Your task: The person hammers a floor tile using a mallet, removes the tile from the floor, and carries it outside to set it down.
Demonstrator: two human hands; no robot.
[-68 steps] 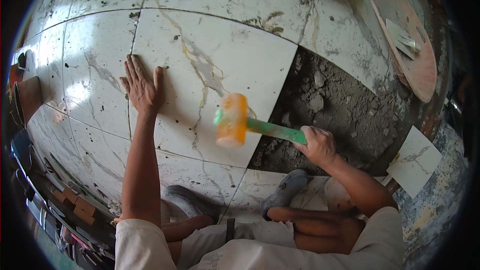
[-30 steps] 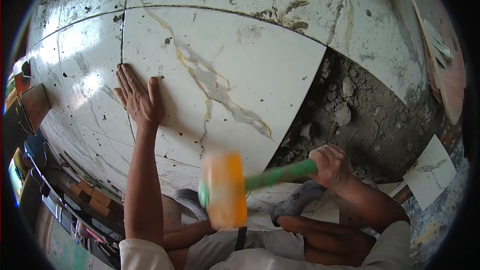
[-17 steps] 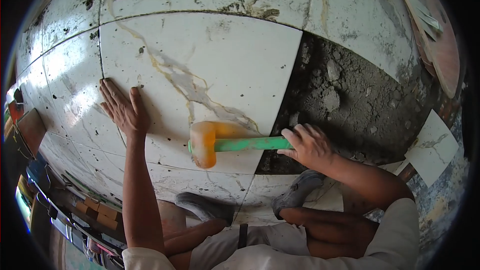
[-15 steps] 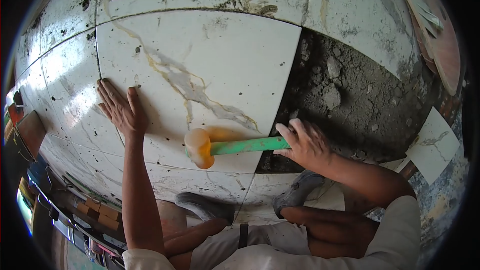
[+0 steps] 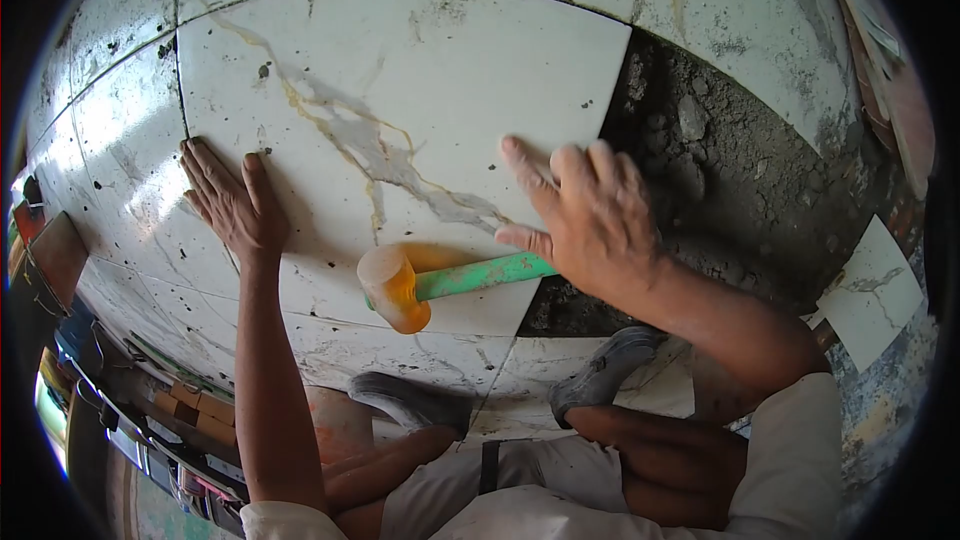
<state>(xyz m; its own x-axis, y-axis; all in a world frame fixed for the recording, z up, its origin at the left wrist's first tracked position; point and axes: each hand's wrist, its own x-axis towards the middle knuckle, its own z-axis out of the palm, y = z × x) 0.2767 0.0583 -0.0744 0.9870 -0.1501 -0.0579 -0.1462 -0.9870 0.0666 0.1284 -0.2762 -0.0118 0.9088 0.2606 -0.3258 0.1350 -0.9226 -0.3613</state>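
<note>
On the tile (image 5: 400, 60) beside the rubble (image 5: 765, 195), left hand (image 5: 235, 205) lies flat, empty; right hand (image 5: 600, 220), fingers spread, shows no grip over the mallet (image 5: 450, 283) lying there; light, even pressure probably serves best.

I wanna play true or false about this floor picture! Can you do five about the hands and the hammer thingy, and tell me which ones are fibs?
1. The mallet has a green handle. True.
2. The left hand is wrapped around the mallet. False: it lies flat on the floor tiles, apart from the mallet.
3. The mallet's head is blue. False: it is orange with a pale end.
4. Dark, rough ground shows beside the large tile. True.
5. The right hand is squeezed into a fist. False: it is open, over the edge of the large tile.
</note>
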